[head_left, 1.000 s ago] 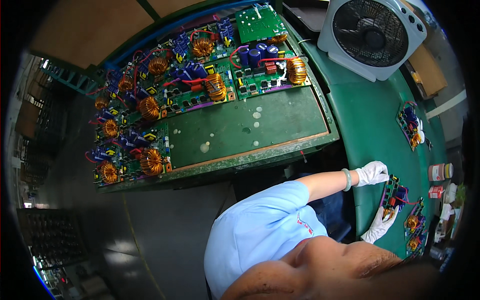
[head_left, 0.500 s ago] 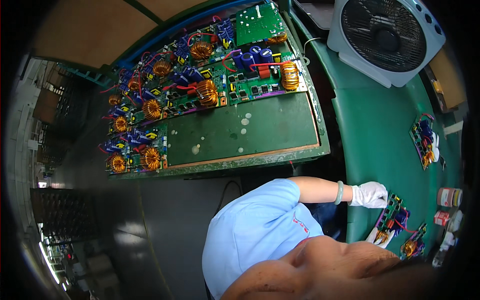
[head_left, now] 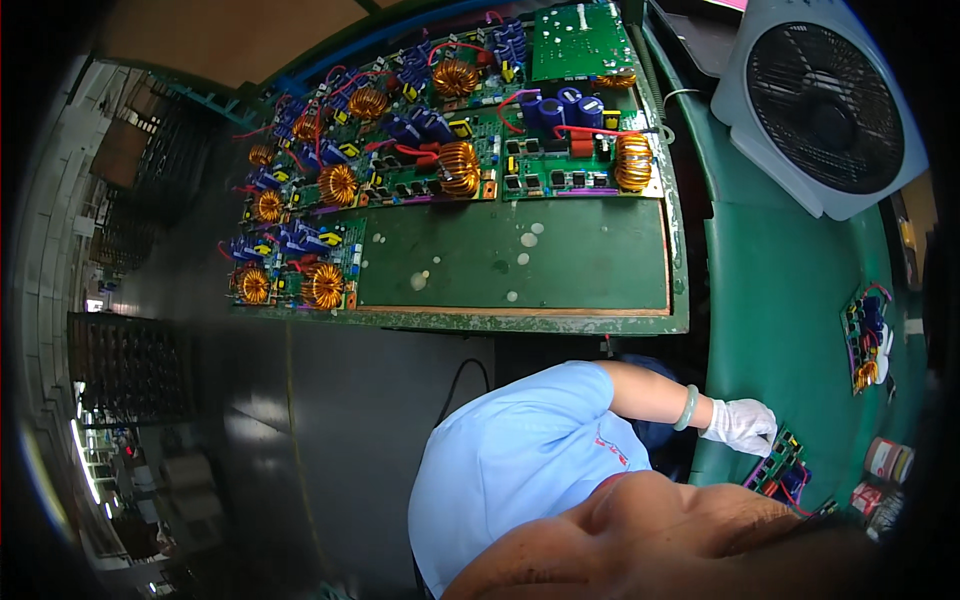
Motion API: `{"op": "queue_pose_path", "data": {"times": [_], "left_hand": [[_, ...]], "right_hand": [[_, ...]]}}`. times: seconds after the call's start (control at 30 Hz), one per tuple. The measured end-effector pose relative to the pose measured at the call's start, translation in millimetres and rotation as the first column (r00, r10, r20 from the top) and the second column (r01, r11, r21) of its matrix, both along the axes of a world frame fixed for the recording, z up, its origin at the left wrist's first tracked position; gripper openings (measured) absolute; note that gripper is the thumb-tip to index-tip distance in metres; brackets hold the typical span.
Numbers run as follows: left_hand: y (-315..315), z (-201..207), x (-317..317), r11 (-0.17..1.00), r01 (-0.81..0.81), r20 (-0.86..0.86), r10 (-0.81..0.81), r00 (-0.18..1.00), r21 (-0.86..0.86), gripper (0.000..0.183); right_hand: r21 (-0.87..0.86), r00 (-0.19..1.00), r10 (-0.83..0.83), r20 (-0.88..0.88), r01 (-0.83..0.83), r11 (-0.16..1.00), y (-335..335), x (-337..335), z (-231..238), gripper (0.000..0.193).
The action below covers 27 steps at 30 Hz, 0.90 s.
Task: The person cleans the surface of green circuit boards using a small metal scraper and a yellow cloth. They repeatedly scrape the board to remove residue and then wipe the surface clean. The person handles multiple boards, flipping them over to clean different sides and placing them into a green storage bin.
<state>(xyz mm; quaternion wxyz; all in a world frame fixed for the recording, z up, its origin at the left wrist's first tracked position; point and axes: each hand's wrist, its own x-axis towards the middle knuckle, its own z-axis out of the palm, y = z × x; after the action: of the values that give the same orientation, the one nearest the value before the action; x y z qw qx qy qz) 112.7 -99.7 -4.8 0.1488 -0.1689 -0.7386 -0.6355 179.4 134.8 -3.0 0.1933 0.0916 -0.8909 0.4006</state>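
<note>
My left hand (head_left: pixel 742 425), in a white glove with a pale green bangle at the wrist, is closed at the near edge of a green circuit board (head_left: pixel 783 455). Its fingers are curled together, and the fingertips meet the board's edge. Blue capacitors and red wire stand up from that board, which lies tilted on the green bench mat (head_left: pixel 765 300). The lower part of the board is hidden behind my own body at the bottom of the picture. My right hand does not show.
Another populated board (head_left: pixel 866 338) lies farther along the mat, with something white against it. Small jars or rolls (head_left: pixel 888 460) stand at the right rim. A grey box fan (head_left: pixel 740 105) stands at the back. Left of the bench, a green table (head_left: pixel 600 245) carries several boards with copper coils.
The whole view has shifted, so the table and fan sit farther right. My right glove, earlier by the board's copper coil, has gone out of sight. My left hand stays at the board's edge.
</note>
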Motion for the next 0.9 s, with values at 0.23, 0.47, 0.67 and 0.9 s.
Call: {"op": "queue_pose_path", "data": {"times": [0.23,0.47,0.67,0.9], "left_hand": [[3.0,-8.8,-6.4,1.0,-0.001,0.003,0.001,1.0,-0.022,0.024],[-0.8,-9.0,-6.0,0.991,-0.099,0.009,0.098,0.995,0.095,0.023],[16.2,-8.7,21.5,0.965,-0.167,-0.174,0.133,0.976,-0.202,0.026],[10.6,-33.6,57.8,0.735,-0.328,-0.405,0.079,0.911,-0.594,0.026]], "right_hand": [[-0.051,1.0,0.009,-0.001,-0.009,0.999,-8.7,-0.9,4.2,0.066],[-0.078,1.0,0.016,-0.016,-0.017,0.997,-13.1,-8.2,7.9,0.066],[-0.129,0.999,-0.048,0.0,0.047,0.99,-2.9,-2.8,3.5,0.065],[-0.145,1.0,-0.015,0.016,0.017,0.989,-3.9,-8.4,-1.6,0.063]]}}
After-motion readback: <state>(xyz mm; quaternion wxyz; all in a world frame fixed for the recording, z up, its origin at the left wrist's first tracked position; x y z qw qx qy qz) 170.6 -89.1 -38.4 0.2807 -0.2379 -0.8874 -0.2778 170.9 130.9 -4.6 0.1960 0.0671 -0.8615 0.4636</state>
